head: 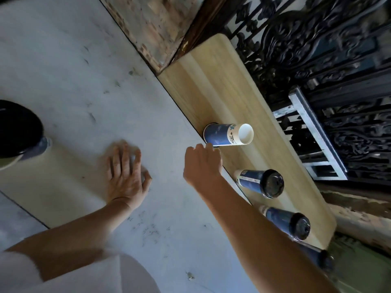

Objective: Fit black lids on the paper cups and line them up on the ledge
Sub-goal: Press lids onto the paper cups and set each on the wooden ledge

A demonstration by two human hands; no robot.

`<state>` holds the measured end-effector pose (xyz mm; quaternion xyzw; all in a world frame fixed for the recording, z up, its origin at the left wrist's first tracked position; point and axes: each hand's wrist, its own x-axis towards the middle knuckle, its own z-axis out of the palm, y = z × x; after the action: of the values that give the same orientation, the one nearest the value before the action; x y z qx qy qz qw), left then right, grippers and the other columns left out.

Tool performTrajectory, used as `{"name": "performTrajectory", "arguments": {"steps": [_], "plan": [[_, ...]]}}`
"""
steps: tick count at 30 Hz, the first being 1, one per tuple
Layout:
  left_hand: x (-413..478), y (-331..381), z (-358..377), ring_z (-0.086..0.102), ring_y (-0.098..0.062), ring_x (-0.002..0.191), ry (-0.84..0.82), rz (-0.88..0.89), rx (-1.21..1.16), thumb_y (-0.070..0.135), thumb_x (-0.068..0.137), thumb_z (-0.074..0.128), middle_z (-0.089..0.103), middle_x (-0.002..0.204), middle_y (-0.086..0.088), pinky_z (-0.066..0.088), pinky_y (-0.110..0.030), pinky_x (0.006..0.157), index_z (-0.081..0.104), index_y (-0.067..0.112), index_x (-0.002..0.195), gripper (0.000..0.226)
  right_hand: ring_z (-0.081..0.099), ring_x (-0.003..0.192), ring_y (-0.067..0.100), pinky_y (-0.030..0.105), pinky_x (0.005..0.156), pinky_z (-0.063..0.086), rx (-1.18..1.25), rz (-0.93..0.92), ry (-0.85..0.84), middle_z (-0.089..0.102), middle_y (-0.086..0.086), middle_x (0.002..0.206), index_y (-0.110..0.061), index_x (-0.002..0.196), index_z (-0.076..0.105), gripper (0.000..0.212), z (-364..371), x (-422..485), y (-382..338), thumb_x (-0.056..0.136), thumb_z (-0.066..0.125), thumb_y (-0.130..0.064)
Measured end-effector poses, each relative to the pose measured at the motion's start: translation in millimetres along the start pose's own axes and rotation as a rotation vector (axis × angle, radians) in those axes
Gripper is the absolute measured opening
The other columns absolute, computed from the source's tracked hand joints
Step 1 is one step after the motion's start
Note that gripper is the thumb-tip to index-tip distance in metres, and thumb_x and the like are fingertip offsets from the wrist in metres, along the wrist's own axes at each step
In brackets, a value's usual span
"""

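Note:
A wooden ledge runs along the black iron railing. A blue and white paper cup stands on it upside down, its white base facing me. My right hand is just beside this cup's lower rim, with fingers loosely bent, fingertips at the cup and thumb apart from it. Further along the ledge stand two cups with black lids. A third lidded cup is partly hidden behind my right forearm. My left hand lies flat on the grey surface, fingers spread, holding nothing.
A large black lid on a blue cup looms close at the left edge. The grey surface meets the ledge's near side. An ornate railing and a white metal frame border the far side.

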<state>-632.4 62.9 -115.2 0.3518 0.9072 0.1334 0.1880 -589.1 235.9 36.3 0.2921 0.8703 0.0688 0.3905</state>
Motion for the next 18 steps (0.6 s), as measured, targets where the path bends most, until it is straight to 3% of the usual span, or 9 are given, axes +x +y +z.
{"name": "performTrajectory", "arguments": {"steps": [3, 8, 11, 13, 15, 16, 18], "plan": [[-0.2, -4.8, -3.5, 0.006, -0.046, 0.151, -0.069, 0.028, -0.015, 0.044, 0.089, 0.036, 0.013, 0.164, -0.025, -0.012, -0.045, 0.122, 0.032, 0.009, 0.153, 0.074, 0.053, 0.119, 0.027, 0.038, 0.093, 0.042, 0.082, 0.071, -0.045, 0.06, 0.004, 0.122, -0.017, 0.121, 0.056, 0.026, 21.1, -37.9, -8.0, 0.097, 0.054, -0.027], [-2.2, -19.3, -20.2, 0.012, -0.052, 0.149, -0.176, 0.173, 0.096, 0.038, 0.096, 0.039, 0.01, 0.163, -0.031, 0.014, -0.059, 0.12, 0.033, 0.012, 0.154, 0.064, 0.055, 0.119, 0.027, 0.038, 0.096, 0.045, 0.122, 0.169, -0.214, 0.061, 0.006, 0.124, -0.016, 0.126, 0.056, 0.034, 71.4, -114.9, -35.6, 0.095, 0.058, -0.028], [-11.8, -22.7, -51.5, -0.001, -0.044, 0.153, -0.327, 0.239, 0.24, 0.04, 0.099, 0.042, -0.002, 0.166, -0.022, 0.014, -0.054, 0.122, 0.019, 0.016, 0.157, 0.067, 0.058, 0.121, 0.028, 0.036, 0.098, 0.049, 0.22, 0.25, -0.267, 0.064, 0.006, 0.125, -0.016, 0.125, 0.062, 0.035, 89.8, -150.8, -57.5, 0.091, 0.06, -0.023], [-28.4, -28.1, -71.4, -0.002, -0.039, 0.154, -0.451, 0.264, 0.276, 0.04, 0.1, 0.043, -0.004, 0.167, -0.017, 0.023, -0.051, 0.12, 0.019, 0.015, 0.156, 0.066, 0.061, 0.122, 0.028, 0.034, 0.097, 0.051, 0.307, 0.301, -0.276, 0.067, 0.005, 0.124, -0.017, 0.121, 0.066, 0.034, 97.3, -170.9, -74.7, 0.088, 0.06, -0.02], [-48.7, -39.6, -88.8, 0.01, -0.036, 0.152, -0.583, 0.265, 0.25, 0.037, 0.102, 0.042, 0.007, 0.166, -0.016, 0.033, -0.049, 0.114, 0.035, 0.011, 0.149, 0.054, 0.063, 0.118, 0.026, 0.033, 0.095, 0.052, 0.39, 0.33, -0.288, 0.068, 0.004, 0.121, -0.018, 0.118, 0.068, 0.033, 101.4, -186.5, -95.5, 0.087, 0.06, -0.018], [-59.8, -47.5, -97.9, 0.026, -0.036, 0.146, -0.639, 0.27, 0.219, 0.034, 0.103, 0.042, 0.023, 0.16, -0.02, 0.04, -0.047, 0.107, 0.047, 0.009, 0.137, 0.043, 0.064, 0.116, 0.025, 0.033, 0.093, 0.053, 0.427, 0.335, -0.291, 0.069, 0.004, 0.12, -0.018, 0.117, 0.068, 0.032, 103.0, -192.6, -107.0, 0.086, 0.06, -0.018], [-80.5, -69.5, -111.4, 0.054, -0.032, 0.109, -0.707, 0.265, 0.13, 0.028, 0.102, 0.044, 0.052, 0.122, -0.022, 0.047, -0.038, 0.085, 0.055, 0.016, 0.097, 0.017, 0.065, 0.116, 0.024, 0.032, 0.092, 0.053, 0.499, 0.334, -0.278, 0.069, 0.002, 0.121, -0.019, 0.118, 0.068, 0.033, 106.0, -201.5, -131.1, 0.086, 0.059, -0.019]]}}
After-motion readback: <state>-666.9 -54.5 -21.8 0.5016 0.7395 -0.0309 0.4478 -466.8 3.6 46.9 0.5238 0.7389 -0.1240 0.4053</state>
